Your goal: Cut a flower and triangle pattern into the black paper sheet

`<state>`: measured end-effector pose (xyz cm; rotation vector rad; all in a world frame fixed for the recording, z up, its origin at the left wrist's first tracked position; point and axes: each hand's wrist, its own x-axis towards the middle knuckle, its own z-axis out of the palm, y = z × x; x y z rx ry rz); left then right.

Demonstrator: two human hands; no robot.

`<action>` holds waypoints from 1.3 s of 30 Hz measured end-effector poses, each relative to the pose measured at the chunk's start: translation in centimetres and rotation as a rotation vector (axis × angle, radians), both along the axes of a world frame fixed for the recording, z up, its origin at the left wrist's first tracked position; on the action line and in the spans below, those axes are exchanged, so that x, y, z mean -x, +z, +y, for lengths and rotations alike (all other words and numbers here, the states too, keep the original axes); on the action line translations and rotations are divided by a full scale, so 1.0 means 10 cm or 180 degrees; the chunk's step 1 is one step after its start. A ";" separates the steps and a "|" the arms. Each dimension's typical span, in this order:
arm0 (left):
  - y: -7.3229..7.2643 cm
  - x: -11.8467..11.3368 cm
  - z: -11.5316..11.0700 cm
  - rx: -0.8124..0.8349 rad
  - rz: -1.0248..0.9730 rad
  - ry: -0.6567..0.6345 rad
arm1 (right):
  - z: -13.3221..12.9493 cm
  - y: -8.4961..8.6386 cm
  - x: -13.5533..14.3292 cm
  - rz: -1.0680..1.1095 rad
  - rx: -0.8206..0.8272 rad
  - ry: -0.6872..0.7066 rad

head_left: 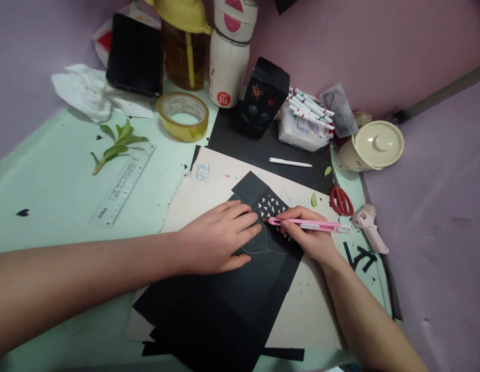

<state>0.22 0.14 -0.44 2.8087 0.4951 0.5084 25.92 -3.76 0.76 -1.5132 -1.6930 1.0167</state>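
Black paper (224, 289) lies under the left hand (220, 235), fingers spread; the right hand (311, 235) grips a pink cutter (305, 223). Markers (309, 109) lie atop a clear box (304, 135); a yellow-lidded bottle (185, 57) holds amber liquid.

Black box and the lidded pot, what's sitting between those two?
In the head view, a plastic case with markers on top, then a clear plastic box, sit between the black box and the lidded pot.
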 end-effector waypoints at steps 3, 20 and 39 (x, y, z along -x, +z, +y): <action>0.00 0.00 0.00 0.0019 -0.0035 0.0003 | 0.00 -0.01 -0.01 -0.0036 -0.0007 0.0063; -0.01 0.00 0.00 0.0054 -0.0037 -0.0010 | 0.01 0.04 0.00 -0.0019 -0.0032 0.0250; 0.00 0.00 -0.01 0.0068 0.0021 0.0045 | -0.05 0.02 -0.05 -0.0069 -0.0187 0.0314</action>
